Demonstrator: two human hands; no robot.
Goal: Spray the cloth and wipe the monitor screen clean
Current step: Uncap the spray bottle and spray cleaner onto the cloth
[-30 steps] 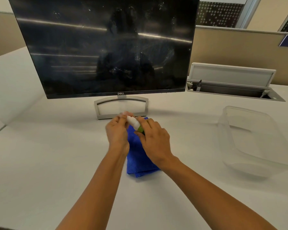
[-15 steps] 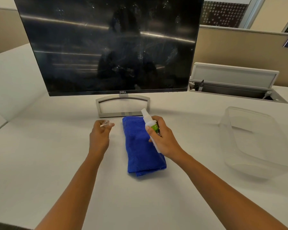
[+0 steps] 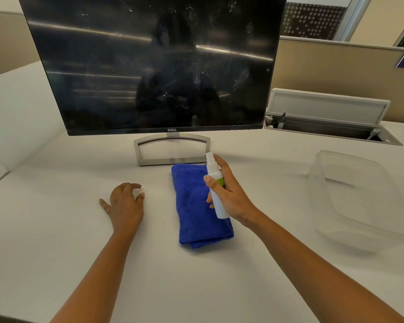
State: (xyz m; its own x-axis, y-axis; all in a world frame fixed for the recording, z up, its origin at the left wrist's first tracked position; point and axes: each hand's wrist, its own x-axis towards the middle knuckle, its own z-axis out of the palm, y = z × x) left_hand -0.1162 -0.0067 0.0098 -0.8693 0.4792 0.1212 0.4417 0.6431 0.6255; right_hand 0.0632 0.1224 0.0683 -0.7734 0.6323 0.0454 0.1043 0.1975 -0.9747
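Right hand (image 3: 231, 194) wrapped around white spray bottle (image 3: 216, 190), fingers (image 3: 207, 179) closed on its body, nozzle tilted toward 11 o'clock, green label partly covered by the grip. Bottle held over the right edge of blue cloth (image 3: 197, 206); whether bottle base touches cloth: cannot tell. Cloth folded, flat on white worktop (image 3: 56, 229), directly at 6 o'clock of monitor stand (image 3: 172, 149), top edge just beside the stand base. Left hand (image 3: 125, 205) palm-down on worktop at 9 o'clock of cloth, apart from it, fingers (image 3: 139, 194) loosely curled over a small clear cap (image 3: 138, 191); gripping or merely covering it: cannot tell. Monitor screen (image 3: 149, 66) dark, smudges and specks across centre and upper right. Clear plastic tub (image 3: 359, 199) at 3 o'clock of cloth, well apart. Open cable tray (image 3: 329, 120) at 1 o'clock.
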